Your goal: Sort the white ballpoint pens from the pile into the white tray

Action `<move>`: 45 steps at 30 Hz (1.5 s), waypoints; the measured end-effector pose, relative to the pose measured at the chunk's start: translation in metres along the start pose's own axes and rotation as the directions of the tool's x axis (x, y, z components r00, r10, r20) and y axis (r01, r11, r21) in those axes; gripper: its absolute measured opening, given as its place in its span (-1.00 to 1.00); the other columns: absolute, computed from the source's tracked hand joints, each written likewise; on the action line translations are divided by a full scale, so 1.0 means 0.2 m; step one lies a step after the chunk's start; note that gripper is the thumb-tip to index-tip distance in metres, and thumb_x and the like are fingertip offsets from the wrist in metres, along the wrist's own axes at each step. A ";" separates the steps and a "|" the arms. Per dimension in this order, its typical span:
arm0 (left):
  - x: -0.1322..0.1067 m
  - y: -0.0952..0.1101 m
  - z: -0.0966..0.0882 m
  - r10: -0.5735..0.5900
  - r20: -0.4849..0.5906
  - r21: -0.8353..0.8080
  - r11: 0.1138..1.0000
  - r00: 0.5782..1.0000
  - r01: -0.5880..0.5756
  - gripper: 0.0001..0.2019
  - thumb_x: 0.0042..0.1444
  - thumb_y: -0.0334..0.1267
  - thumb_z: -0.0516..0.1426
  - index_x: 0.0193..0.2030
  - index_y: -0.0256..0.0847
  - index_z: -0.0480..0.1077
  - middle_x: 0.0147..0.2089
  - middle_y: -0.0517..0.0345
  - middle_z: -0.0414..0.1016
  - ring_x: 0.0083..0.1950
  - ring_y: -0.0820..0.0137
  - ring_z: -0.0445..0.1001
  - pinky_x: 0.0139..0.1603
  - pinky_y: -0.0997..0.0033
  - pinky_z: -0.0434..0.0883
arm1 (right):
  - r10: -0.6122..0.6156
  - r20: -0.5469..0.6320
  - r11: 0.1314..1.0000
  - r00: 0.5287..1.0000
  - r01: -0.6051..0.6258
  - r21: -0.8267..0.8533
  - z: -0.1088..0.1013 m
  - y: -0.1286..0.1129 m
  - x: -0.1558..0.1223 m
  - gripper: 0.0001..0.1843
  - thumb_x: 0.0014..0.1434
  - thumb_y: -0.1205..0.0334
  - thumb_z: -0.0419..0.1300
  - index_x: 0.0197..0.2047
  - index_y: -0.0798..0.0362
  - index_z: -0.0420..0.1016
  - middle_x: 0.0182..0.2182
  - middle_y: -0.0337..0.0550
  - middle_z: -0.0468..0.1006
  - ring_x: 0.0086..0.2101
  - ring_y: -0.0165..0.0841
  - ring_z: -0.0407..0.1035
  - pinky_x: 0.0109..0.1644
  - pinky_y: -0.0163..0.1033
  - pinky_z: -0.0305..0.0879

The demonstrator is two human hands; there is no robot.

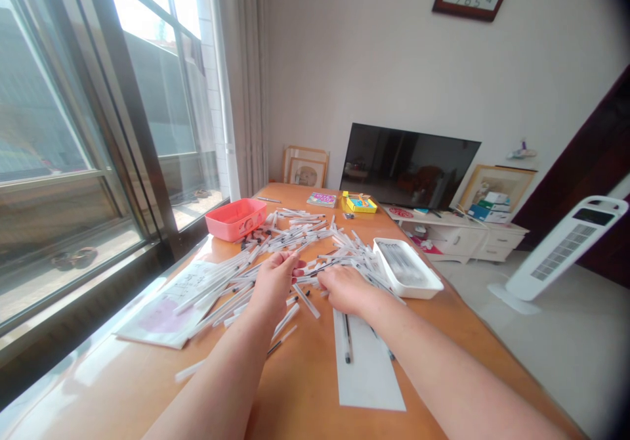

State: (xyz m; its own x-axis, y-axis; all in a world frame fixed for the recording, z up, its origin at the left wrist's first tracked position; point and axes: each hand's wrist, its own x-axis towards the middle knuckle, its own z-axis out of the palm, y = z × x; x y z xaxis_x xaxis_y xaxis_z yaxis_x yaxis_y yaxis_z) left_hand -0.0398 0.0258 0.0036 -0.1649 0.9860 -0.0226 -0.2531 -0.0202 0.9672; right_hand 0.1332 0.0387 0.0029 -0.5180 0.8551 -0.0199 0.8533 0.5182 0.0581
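Observation:
My left hand is closed in a pinch above the pile of pens; whatever lies between its fingertips is too small to make out. My right hand curls down over the pile's near right side, its fingertips mostly hidden. Between the two hands lie clear pen barrels and thin dark pieces. Below my right hand, a white paper strip lies on the table, with a black-capped pen on it. Another dark pen end shows beside my right forearm.
A red plastic basket stands at the left of the wooden table, a white tray of pens at the right. A printed paper bag lies near the window. A yellow box and a booklet are farther back.

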 end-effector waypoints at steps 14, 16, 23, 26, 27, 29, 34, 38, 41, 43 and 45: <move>-0.02 0.01 0.01 -0.001 0.007 0.027 1.000 1.000 0.001 -0.67 -0.05 -0.03 0.31 -0.29 -0.22 0.42 -0.29 0.05 0.60 -0.39 0.44 0.44 -0.34 0.42 0.25 | -0.074 -0.050 0.997 0.996 0.074 0.001 -0.04 0.01 0.01 -0.72 0.10 0.38 0.16 -0.10 -0.01 0.48 -0.07 -0.05 0.56 -0.04 -0.18 0.40 -0.08 -0.21 0.21; -0.03 0.01 0.01 0.007 0.011 0.055 0.998 1.000 -0.007 -0.68 -0.02 -0.02 0.29 -0.26 -0.22 0.43 -0.28 0.05 0.60 -0.36 0.42 0.45 -0.33 0.42 0.25 | -0.047 -0.143 0.995 0.989 0.059 0.083 -0.05 0.02 -0.01 -0.77 0.09 0.39 0.15 -0.16 -0.01 0.46 -0.14 -0.11 0.56 -0.11 -0.23 0.40 -0.16 -0.24 0.18; -0.03 -0.01 0.03 0.042 0.171 0.136 0.989 0.984 -0.066 -0.70 0.06 -0.05 0.24 -0.21 -0.25 0.47 -0.21 0.01 0.60 -0.28 0.35 0.48 -0.21 0.36 0.32 | 0.317 -0.385 0.624 0.867 0.115 0.773 -0.10 0.07 -0.10 -0.90 0.12 0.25 0.19 -0.25 -0.01 0.37 -0.35 -0.25 0.52 -0.34 -0.35 0.37 -0.23 -0.26 0.22; -0.03 -0.03 0.05 0.031 0.300 0.166 0.982 0.953 -0.084 -0.69 0.10 -0.06 0.21 -0.15 -0.26 0.49 -0.22 0.03 0.58 -0.27 0.34 0.46 -0.20 0.34 0.31 | 0.400 -0.285 0.263 0.871 0.188 0.946 -0.10 0.08 -0.14 -0.81 0.12 0.16 0.24 -0.22 0.00 0.35 -0.33 -0.23 0.56 -0.37 -0.36 0.39 -0.33 -0.28 0.22; -0.04 -0.04 0.05 0.024 0.351 0.181 0.979 0.936 -0.093 -0.69 0.12 -0.06 0.21 -0.14 -0.26 0.50 -0.25 0.04 0.57 -0.27 0.34 0.45 -0.19 0.34 0.31 | 0.407 -0.246 0.177 0.880 0.188 0.966 -0.10 0.07 -0.15 -0.79 0.11 0.16 0.25 -0.22 0.00 0.34 -0.33 -0.22 0.57 -0.38 -0.37 0.39 -0.38 -0.30 0.20; -0.06 -0.04 0.05 0.018 0.463 0.184 0.976 0.886 -0.116 -0.71 0.13 -0.05 0.23 -0.17 -0.26 0.51 -0.28 0.08 0.54 -0.25 0.35 0.44 -0.17 0.35 0.30 | 0.420 -0.202 0.077 0.885 0.187 0.979 -0.09 0.06 -0.17 -0.77 0.08 0.17 0.28 -0.23 0.01 0.34 -0.33 -0.21 0.58 -0.38 -0.36 0.41 -0.42 -0.32 0.17; -0.08 -0.05 0.06 0.021 0.589 0.163 0.976 0.808 -0.145 -0.76 0.09 -0.10 0.28 -0.26 -0.26 0.50 -0.27 0.08 0.54 -0.24 0.38 0.42 -0.12 0.36 0.30 | 0.427 -0.187 0.040 0.885 0.188 0.981 -0.08 0.05 -0.19 -0.69 0.06 0.10 0.31 -0.17 0.02 0.36 -0.31 -0.19 0.56 -0.29 -0.30 0.47 -0.38 -0.30 0.25; -0.07 -0.05 0.06 0.025 0.516 0.202 0.968 0.856 -0.150 -0.75 0.12 -0.09 0.26 -0.24 -0.26 0.52 -0.30 0.07 0.55 -0.29 0.40 0.40 -0.18 0.38 0.29 | 0.513 -0.159 0.315 0.843 -0.012 0.949 -0.06 0.12 -0.24 -0.79 0.08 0.16 0.23 -0.20 0.04 0.43 -0.42 -0.26 0.50 -0.40 -0.37 0.39 -0.37 -0.30 0.19; -0.08 -0.04 0.07 0.033 0.443 0.196 0.972 0.896 -0.132 -0.75 0.10 -0.08 0.26 -0.28 -0.26 0.51 -0.32 0.08 0.55 -0.31 0.40 0.40 -0.21 0.38 0.29 | 0.485 -0.109 0.630 0.867 -0.261 0.731 -0.03 0.17 -0.30 -0.93 0.05 0.27 0.17 -0.37 0.04 0.48 -0.54 -0.28 0.44 -0.48 -0.39 0.30 -0.41 -0.30 0.07; -0.08 -0.03 0.07 0.031 0.411 0.190 0.975 0.911 -0.119 -0.74 0.08 -0.07 0.27 -0.28 -0.26 0.51 -0.33 0.09 0.54 -0.31 0.38 0.41 -0.21 0.38 0.30 | 0.455 -0.030 0.758 0.890 -0.369 0.538 -0.01 0.18 -0.35 -0.93 0.02 0.31 0.18 -0.44 0.03 0.49 -0.53 -0.24 0.48 -0.45 -0.36 0.33 -0.41 -0.29 0.02; -0.08 -0.03 0.07 0.032 0.395 0.189 0.975 0.918 -0.115 -0.73 0.08 -0.06 0.27 -0.27 -0.27 0.51 -0.33 0.09 0.53 -0.30 0.37 0.42 -0.21 0.37 0.30 | 0.457 0.026 0.824 0.889 -0.434 0.365 0.02 0.17 -0.38 -0.93 0.00 0.33 0.20 -0.46 0.02 0.51 -0.49 -0.19 0.54 -0.40 -0.31 0.38 -0.39 -0.27 0.01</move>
State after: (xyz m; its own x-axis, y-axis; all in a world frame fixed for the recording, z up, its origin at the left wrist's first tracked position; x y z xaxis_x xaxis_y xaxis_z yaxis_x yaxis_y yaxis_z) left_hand -0.0214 0.0123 0.0021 0.2168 0.9700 0.1101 -0.0477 -0.1022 0.9936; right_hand 0.2011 -0.0087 0.0029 -0.0690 0.9975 -0.0175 0.9496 0.0602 -0.3078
